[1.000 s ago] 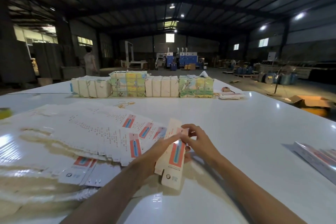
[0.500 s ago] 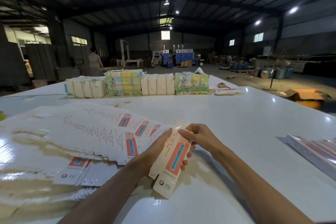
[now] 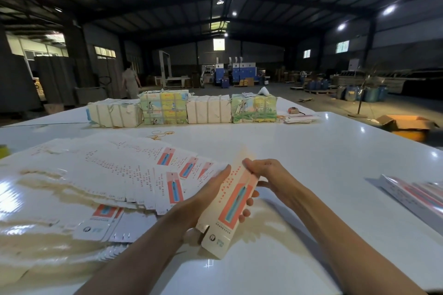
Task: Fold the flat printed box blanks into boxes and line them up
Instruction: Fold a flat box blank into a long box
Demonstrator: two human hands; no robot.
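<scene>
Above desk [image 3: 311,163]: box blank [image 3: 230,206] tilted, partly opened.
Left hand [image 3: 199,201]: gripped blank's lower half.
Right hand [image 3: 271,177]: pinched blank's upper edge.
On desk: flat blanks [image 3: 107,170] fanned out.

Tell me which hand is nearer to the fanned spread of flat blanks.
Left. The left hand grips the box right at the edge of the spread; the right hand pinches the box's other side, farther off.

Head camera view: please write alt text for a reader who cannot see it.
A person's left hand and right hand hold a long printed box blank above a white table. A fan of flat blanks lies to its left.
</scene>
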